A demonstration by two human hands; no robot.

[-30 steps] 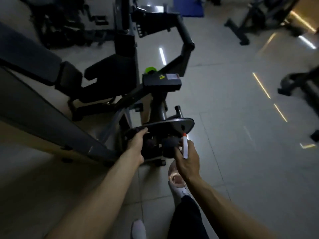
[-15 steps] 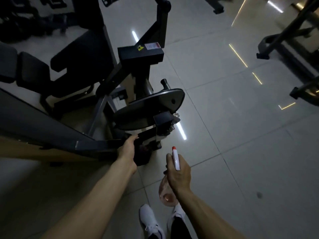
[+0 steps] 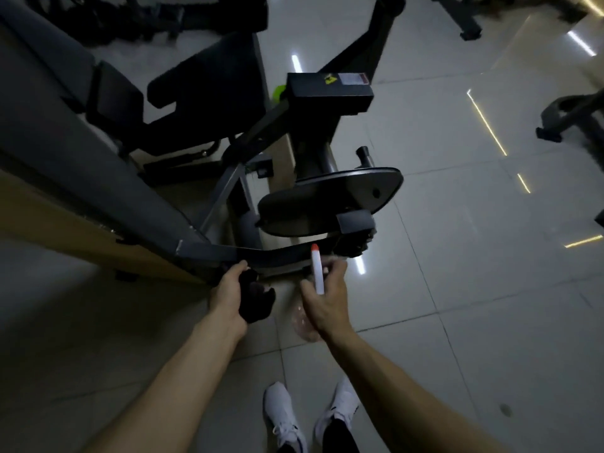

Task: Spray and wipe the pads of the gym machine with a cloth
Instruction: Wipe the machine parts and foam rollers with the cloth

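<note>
A dark gym machine (image 3: pixel 294 253) fills the left and middle of the head view, with a black seat pad (image 3: pixel 209 83), a back pad (image 3: pixel 114 99) and a round dark plate (image 3: pixel 330 204). My left hand (image 3: pixel 228 289) grips a dark cloth (image 3: pixel 256 299) just below the machine's low frame bar. My right hand (image 3: pixel 323 299) holds a clear pinkish spray bottle (image 3: pixel 305 322) whose white head with a red tip (image 3: pixel 317 269) points up toward the plate. The bottle's body is mostly hidden behind my hand.
Pale glossy floor tiles (image 3: pixel 457 289) spread to the right with light streaks. Other dark machines stand at the top right (image 3: pixel 467 21) and right edge (image 3: pixel 575 116). A green object (image 3: pixel 279 93) lies behind the machine. My white shoes (image 3: pixel 310 416) are at the bottom.
The view has swung back toward the machine. My left hand has come off the frame bar with the cloth bunched in it. My right hand has lifted the spray bottle nearer the plate.
</note>
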